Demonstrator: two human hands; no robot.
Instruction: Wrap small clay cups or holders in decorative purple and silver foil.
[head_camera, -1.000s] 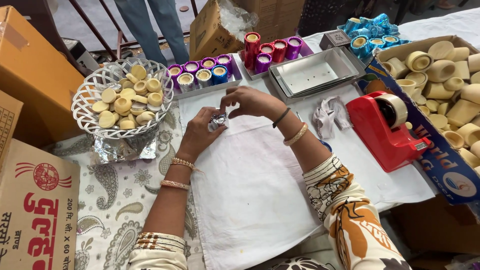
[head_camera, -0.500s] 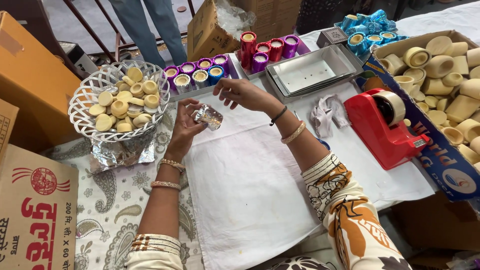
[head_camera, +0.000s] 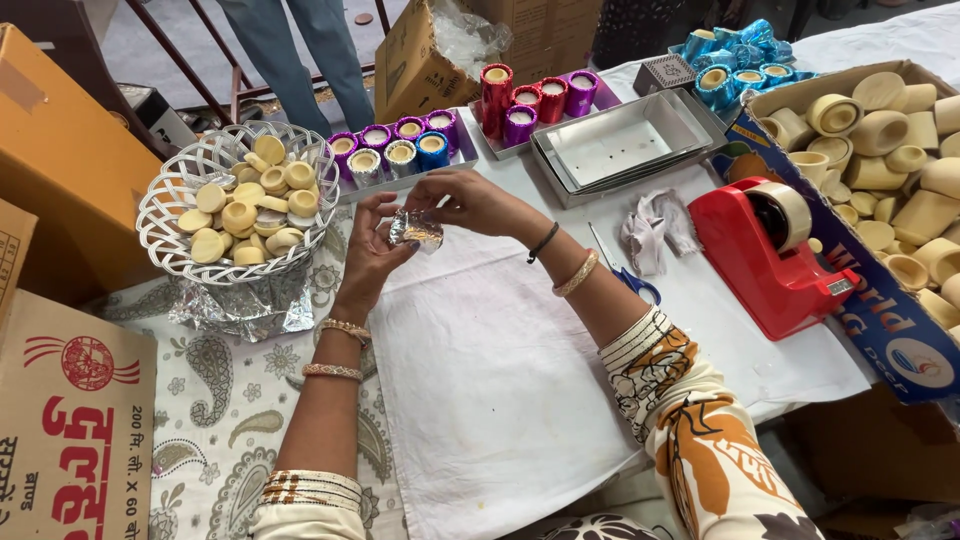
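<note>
Resting between left hand (head_camera: 368, 250) and right hand (head_camera: 470, 198): silver foil-wrapped piece (head_camera: 415, 231).

Table under a paisley-printed cloth (head_camera: 215, 400) and a plain white sheet (head_camera: 500, 370), white woven basket of pale wax cups (head_camera: 165, 215) on crumpled foil, red tape dispenser (head_camera: 775, 265), blue-handled scissors (head_camera: 630, 275), stacked steel trays (head_camera: 690, 135), crumpled white rag (head_camera: 655, 225)

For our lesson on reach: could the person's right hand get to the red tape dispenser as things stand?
Probably yes. The red tape dispenser stands uncovered on the white sheet beside the right forearm, nothing between. But the right hand is pinching the silver foil piece with the left hand.
</note>
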